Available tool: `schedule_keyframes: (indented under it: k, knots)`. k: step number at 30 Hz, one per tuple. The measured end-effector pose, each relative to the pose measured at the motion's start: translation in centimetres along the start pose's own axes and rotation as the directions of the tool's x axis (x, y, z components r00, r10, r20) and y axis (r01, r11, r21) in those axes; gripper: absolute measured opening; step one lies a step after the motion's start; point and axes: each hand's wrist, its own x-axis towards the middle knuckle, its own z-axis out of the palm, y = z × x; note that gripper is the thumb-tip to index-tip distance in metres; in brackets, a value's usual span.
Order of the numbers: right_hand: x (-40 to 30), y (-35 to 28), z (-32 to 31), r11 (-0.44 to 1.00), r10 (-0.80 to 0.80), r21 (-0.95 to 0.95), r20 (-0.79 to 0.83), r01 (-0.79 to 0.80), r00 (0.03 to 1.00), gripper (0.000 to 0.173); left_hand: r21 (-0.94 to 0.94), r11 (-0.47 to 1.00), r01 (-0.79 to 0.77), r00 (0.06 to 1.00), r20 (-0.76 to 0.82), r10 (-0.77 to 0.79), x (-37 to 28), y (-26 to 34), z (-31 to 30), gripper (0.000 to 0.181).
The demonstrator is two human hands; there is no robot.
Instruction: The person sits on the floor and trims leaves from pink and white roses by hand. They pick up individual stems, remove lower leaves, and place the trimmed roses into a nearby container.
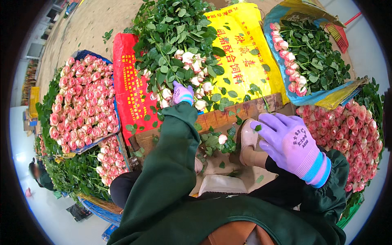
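My left hand (182, 93), in a purple-coated glove with a blue cuff stripe, reaches into a heap of cut roses. Pale pink-edged rose heads (196, 62) lie around it, and leafy green stems (171, 33) spread beyond. Its fingertips are partly lost among the leaves, so whether it grips a stem cannot be told. Over my knee, my right hand (281, 141) wears a matching glove, fingers spread and no rose in them. A scrap of leaf (258, 127) clings to one fingertip. Just beyond those fingers, a thin stem with leaves (264, 98) crosses the wooden board (211, 118).
Red (124, 76) and yellow (245, 46) printed sacks lie under the heap. Bundled pink roses stand at left (84, 102) and right (343, 128). A blue-lined wrap (294, 99) holds more roses. A broom (338, 36) and a person (43, 176) are farther off.
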Motion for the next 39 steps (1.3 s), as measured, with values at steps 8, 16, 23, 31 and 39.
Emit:
schedule_keyframes:
  k: [8,16,23,31,39]
  knots:
    - [1.2,-0.9,0.0,0.997,-0.056,0.055,-0.007,0.056,0.998,0.026,-0.725,0.664,-0.184,0.981,-0.093,0.170,3.1,-6.1,0.7,0.019]
    - [2.8,-3.9,1.4,0.986,-0.119,0.114,-0.022,0.120,0.993,0.021,-0.955,-0.138,0.261,0.934,0.214,0.287,-17.0,-3.1,-9.8,0.012]
    - [6.3,-6.6,3.4,0.928,0.091,0.336,0.216,-0.161,0.972,0.040,-0.992,0.059,-0.108,0.863,-0.064,0.502,-27.4,-4.5,-9.7,0.016]
    - [6.4,-9.5,6.2,0.738,0.374,0.518,0.220,-0.433,0.901,0.043,-0.930,0.343,-0.128,0.786,0.116,0.607,-27.0,-7.9,-10.3,0.019]
    - [6.9,-9.2,5.4,0.716,0.381,0.549,0.209,-0.431,0.900,0.033,-0.760,0.084,0.644,0.533,0.525,0.663,-26.1,-8.2,-12.3,0.030]
